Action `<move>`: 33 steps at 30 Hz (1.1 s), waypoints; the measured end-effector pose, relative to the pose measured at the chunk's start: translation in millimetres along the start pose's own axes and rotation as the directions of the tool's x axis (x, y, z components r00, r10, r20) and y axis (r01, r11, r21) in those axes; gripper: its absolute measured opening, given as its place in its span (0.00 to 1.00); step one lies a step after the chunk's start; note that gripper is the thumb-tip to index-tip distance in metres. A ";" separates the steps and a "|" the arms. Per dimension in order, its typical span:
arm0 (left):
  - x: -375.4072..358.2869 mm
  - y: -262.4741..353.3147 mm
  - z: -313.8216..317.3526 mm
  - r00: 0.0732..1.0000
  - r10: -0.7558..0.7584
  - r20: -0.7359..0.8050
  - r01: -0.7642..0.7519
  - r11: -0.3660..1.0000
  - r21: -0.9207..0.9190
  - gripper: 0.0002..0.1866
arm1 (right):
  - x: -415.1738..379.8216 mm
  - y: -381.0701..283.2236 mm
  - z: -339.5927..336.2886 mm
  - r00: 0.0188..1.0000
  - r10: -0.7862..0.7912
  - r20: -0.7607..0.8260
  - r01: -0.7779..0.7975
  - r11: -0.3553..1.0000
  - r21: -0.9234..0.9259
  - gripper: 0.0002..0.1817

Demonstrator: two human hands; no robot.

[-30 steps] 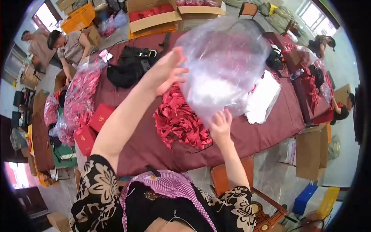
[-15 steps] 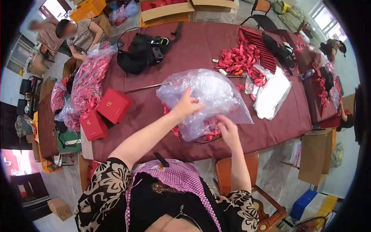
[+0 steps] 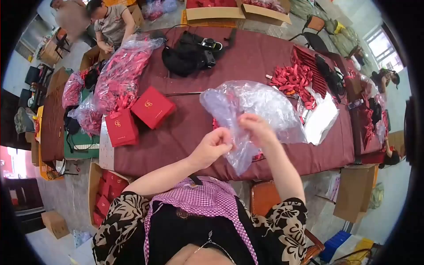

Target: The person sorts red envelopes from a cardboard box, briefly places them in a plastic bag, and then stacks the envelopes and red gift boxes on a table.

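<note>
A large clear plastic bag lies on the dark red tablecloth in front of me, with some red ribbon showing at its near edge. My left hand is closed at the near left side of the bag, its fingers pinched on the plastic. On the bag's near middle is my right hand, fingers curled together on the gathered plastic. Two red boxes with gold marks, one partly behind the other, stand left of my hands.
Bags of red ribbons lie at the left. A black bag sits at the far side. Loose red ribbons and a white packet are at the right. A person is at the back left.
My left hand has come nearer and closed on the plastic. My right hand has moved up and closed too. The bag's left part is now bunched up between them. The view has shifted.
</note>
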State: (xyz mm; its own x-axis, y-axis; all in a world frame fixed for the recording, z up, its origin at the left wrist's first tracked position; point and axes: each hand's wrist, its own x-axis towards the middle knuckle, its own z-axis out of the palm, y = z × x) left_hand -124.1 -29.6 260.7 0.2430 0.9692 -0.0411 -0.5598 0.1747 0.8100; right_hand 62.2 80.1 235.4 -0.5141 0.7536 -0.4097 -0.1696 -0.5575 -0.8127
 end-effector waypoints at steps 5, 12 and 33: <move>-27.0 22.8 -29.5 0.998 0.033 -0.060 -0.045 0.975 -0.219 0.12 | -53.1 -90.5 28.8 0.871 -0.462 -0.168 0.379 0.848 -0.370 0.06; -8.6 119.8 -70.1 0.893 0.310 -0.327 -0.292 0.951 0.102 0.18 | -174.3 -120.8 68.5 0.531 -0.796 0.289 0.366 -0.092 -0.926 0.09; 170.3 68.1 174.9 0.743 0.298 0.599 -0.646 0.082 0.759 0.11 | -211.5 -116.0 115.0 0.661 -0.726 0.188 0.237 -0.036 -0.971 0.11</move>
State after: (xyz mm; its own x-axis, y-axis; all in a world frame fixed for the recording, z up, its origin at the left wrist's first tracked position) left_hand 17.7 116.9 411.1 0.4883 0.6679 0.5616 0.3985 -0.7432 0.5375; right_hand 93.9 -54.7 463.9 -0.3747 0.8376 0.3976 0.7005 0.5366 -0.4705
